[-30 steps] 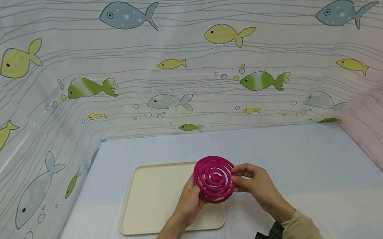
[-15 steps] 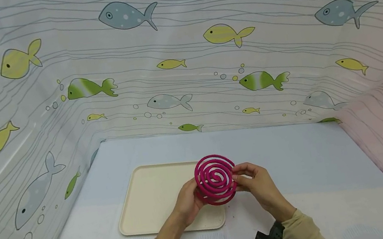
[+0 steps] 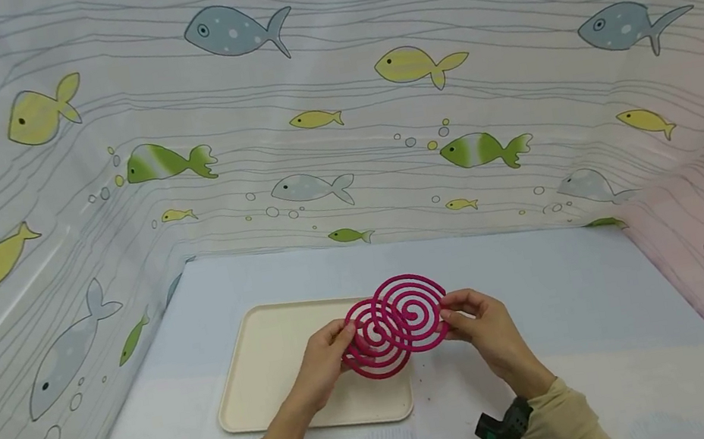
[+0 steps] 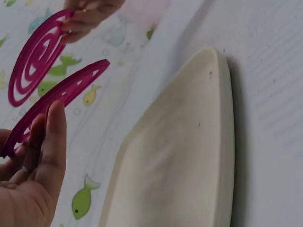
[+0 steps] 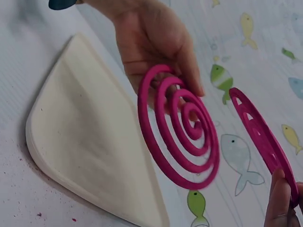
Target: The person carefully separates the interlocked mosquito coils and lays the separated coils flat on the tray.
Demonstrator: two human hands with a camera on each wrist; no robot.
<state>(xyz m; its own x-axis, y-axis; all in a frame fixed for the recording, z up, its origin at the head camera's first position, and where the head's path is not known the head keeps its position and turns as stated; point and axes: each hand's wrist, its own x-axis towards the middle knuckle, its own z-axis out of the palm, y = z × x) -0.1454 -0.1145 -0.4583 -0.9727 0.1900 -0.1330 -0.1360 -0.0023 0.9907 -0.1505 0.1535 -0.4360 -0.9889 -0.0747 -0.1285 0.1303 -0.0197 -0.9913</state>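
Two magenta mosquito coils are held up above the table, apart from each other. In the head view the left coil (image 3: 382, 376) is partly overlapped by the right coil (image 3: 413, 315). My left hand (image 3: 317, 367) grips the left coil by its outer edge, thumb on the near face and fingers behind it. My right hand (image 3: 490, 328) pinches the right coil at its right rim between thumb and fingers. Seen from the right wrist, the left coil (image 5: 196, 135) shows its full spiral, while the right one stands nearly edge-on.
A cream rectangular tray (image 3: 271, 363) lies on the pale table (image 3: 542, 281), below and left of the coils. Small dark reddish crumbs are scattered near the tray's right edge. Fish-printed sheeting (image 3: 379, 131) walls in the back and sides.
The coils were stacked together and looked like one. Now they are separated: my left hand has moved left with one, my right hand slightly right with the other.
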